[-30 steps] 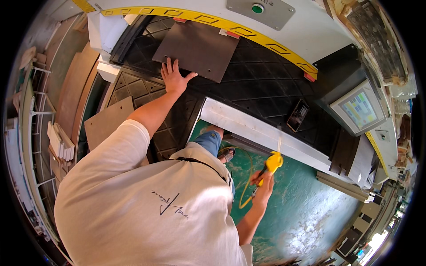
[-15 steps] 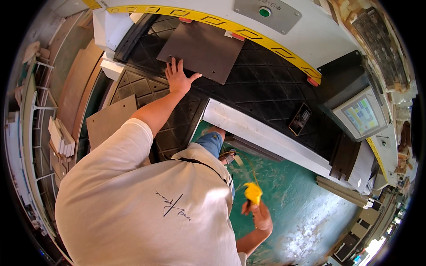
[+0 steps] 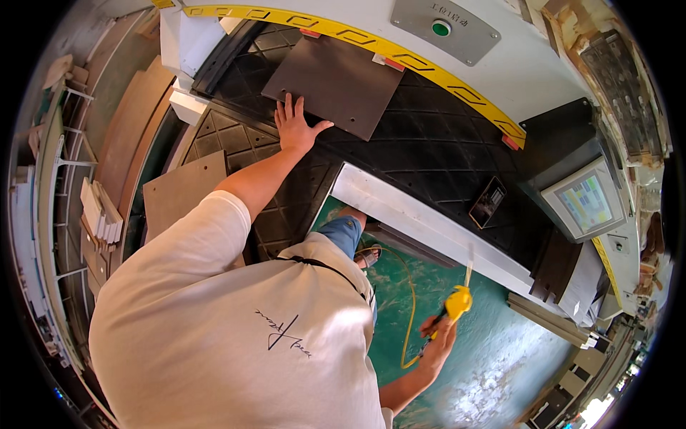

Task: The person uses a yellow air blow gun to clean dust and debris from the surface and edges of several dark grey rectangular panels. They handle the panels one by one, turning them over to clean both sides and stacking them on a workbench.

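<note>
My left hand (image 3: 295, 126) lies flat, fingers spread, on the near edge of a dark brown square panel (image 3: 336, 84) resting on the black diamond-patterned machine bed (image 3: 421, 146). My right hand (image 3: 439, 339) hangs low beside my body over the green floor, gripping a yellow air blow gun (image 3: 456, 302) with its thin nozzle pointing up toward the bed's white front edge (image 3: 429, 222). A yellow coiled hose (image 3: 409, 314) trails from the gun down past my leg.
A phone (image 3: 488, 201) lies on the bed at the right. A control screen (image 3: 586, 202) stands further right. A green button (image 3: 441, 28) sits on a grey plate behind a yellow striped strip. Boards (image 3: 183, 189) and stacked white pieces (image 3: 100, 213) lie at the left.
My right hand dropped low with the blow gun, then came back up with its nozzle toward the bed's white edge. My left hand stayed on the panel.
</note>
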Demonstrator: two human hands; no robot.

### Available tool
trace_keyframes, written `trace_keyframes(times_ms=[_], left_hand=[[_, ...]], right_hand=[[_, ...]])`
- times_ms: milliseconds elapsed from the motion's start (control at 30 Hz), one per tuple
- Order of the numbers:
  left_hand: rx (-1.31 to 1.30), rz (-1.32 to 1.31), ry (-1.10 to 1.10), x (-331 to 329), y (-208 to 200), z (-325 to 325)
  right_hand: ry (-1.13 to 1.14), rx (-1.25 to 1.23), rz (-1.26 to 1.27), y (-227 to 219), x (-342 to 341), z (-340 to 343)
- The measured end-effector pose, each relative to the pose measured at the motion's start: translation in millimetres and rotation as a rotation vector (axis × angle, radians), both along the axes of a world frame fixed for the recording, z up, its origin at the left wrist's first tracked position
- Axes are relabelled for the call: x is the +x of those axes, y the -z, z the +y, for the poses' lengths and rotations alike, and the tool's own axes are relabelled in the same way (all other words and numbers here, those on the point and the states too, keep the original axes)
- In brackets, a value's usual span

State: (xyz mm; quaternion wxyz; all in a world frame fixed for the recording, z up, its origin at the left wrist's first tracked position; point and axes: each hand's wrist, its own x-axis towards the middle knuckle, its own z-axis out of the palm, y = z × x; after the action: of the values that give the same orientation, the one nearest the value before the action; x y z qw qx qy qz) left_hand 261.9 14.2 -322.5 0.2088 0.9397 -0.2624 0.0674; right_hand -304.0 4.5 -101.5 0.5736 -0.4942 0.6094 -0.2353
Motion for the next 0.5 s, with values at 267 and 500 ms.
trace_keyframes(times_ms=[267,500], left_hand=[[-0.002,-0.022,0.016,-2,2,-5],[-0.003,-0.022,0.018,0,3,-5]], right_hand=[[-0.317,0.131,-0.258,16,12,0],[-0.664,0.213,-0.218,25,17,1]])
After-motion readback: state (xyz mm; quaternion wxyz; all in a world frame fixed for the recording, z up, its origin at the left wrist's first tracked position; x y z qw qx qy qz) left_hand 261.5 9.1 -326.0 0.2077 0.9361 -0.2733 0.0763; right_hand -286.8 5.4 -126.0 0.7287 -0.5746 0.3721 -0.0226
